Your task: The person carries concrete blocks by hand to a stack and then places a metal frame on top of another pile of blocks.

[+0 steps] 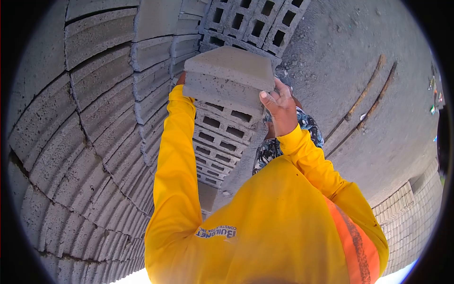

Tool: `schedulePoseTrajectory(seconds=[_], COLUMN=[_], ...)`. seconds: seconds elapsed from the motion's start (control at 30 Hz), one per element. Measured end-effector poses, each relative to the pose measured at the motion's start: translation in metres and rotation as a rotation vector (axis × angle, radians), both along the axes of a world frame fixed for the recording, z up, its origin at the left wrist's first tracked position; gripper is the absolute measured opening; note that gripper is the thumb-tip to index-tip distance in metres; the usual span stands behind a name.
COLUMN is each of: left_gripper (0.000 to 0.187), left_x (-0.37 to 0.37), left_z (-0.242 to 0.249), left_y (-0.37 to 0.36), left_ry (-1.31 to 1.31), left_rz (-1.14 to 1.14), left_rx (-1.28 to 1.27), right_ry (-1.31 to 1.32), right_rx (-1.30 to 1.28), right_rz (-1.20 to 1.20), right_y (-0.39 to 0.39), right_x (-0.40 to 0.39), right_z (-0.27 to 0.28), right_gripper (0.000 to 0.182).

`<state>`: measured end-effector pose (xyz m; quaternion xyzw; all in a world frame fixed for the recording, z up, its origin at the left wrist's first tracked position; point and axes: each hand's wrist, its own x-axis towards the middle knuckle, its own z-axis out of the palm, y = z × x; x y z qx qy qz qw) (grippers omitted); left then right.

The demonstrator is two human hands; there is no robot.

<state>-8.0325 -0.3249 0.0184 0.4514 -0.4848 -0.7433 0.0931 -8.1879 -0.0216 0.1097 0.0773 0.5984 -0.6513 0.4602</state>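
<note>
Ground (340, 52): dusty, two brown rods (366, 88)
Stacked blocks (101, 68): left side
Hollow blocks (223, 126): dark open cavities
Right hand (283, 108): gripping raised block (228, 78)
Left hand (181, 78): mostly hidden, cannot tell

An outdoor block yard (dusty ground underfoot), with concrete blocks (101, 85) stacked in tall rows.

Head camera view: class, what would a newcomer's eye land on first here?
The bright yellow long-sleeved shirt, filling the lower middle. Above it, the left hand and right hand hold a grey concrete block by its ends. A wall of stacked grey blocks curves along the left.
</note>
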Motion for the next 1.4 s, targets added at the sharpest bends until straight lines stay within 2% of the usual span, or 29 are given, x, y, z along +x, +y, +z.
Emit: schedulePoseTrajectory(seconds=[0.13, 0.2, 0.3, 0.4, 0.5, 0.53, 0.63, 0.73, 0.8, 0.83, 0.9, 1.03, 1.13, 1.2, 1.23, 1.3, 1.4], left_gripper=[0.042, 0.044, 0.046, 0.048, 0.051, 0.051, 0.052, 0.057, 0.059, 0.06, 0.059, 0.06, 0.06, 0.058, 0.057, 0.055, 0.06], left_x=[0.007, 0.012, 0.02, 0.026, 0.06, 0.065, 0.092, 0.09, 0.087, 0.088, 0.085, 0.071, 0.062, 0.059, 0.062, 0.069, 0.055], left_z=[-0.001, 0.002, 0.015, 0.045, 0.023, 0.021, -0.009, 0.001, -0.008, -0.015, -0.027, -0.043, -0.044, -0.039, -0.043, -0.06, -0.029], left_y=[0.012, 0.019, 0.038, 0.065, 0.073, 0.08, 0.095, 0.143, 0.155, 0.158, 0.154, 0.15, 0.151, 0.148, 0.147, 0.147, 0.133], left_ry=[0.101, 0.153, 0.201, 0.084, -0.05, -0.16, -0.472, -0.706, -0.686, -0.676, -0.682, -0.796, -0.869, -0.917, -0.84, -0.663, -0.748], left_rz=[0.073, 0.107, 0.189, 0.435, 0.321, 0.257, -0.352, -0.684, -0.75, -0.785, -0.8, -0.88, -0.872, -0.926, -0.852, -0.69, -0.879], left_rx=[0.009, 0.036, 0.117, 0.24, 0.008, -0.126, -0.692, -0.975, -1.318, -1.494, -1.404, -1.163, -1.01, -0.951, -1.101, -1.387, -1.043], right_ry=[0.08, 0.202, 0.268, 0.295, 0.374, 0.401, 0.097, -0.191, -0.3, -0.346, -0.447, -0.427, -0.423, -0.379, -0.357, -0.369, -0.428], right_rx=[0.052, 0.058, 0.023, 0.043, 0.072, 0.062, 0.117, 0.376, 0.449, 0.466, 0.501, 0.501, 0.529, 0.458, 0.417, 0.405, 0.468], right_rz=[0.117, 0.135, 0.064, 0.018, -0.018, -0.076, -0.166, -0.012, 0.139, 0.15, 0.17, 0.051, 0.094, 0.17, 0.201, 0.189, 0.086], right_y=[0.003, 0.005, 0.002, -0.001, 0.008, 0.014, 0.05, 0.091, 0.099, 0.093, 0.077, 0.056, 0.06, 0.086, 0.092, 0.088, 0.085], right_x=[0.014, 0.025, 0.037, 0.041, 0.044, 0.049, 0.063, 0.095, 0.117, 0.12, 0.128, 0.127, 0.125, 0.128, 0.127, 0.117, 0.118], right_z=[-0.004, -0.011, -0.018, -0.013, -0.029, -0.037, -0.087, -0.194, -0.235, -0.245, -0.254, -0.251, -0.264, -0.302, -0.317, -0.298, -0.286], right_gripper=[0.081, 0.081, 0.081, 0.08, 0.077, 0.07, 0.065, 0.075, 0.083, 0.082, 0.081, 0.072, 0.065, 0.081, 0.09, 0.091, 0.092])
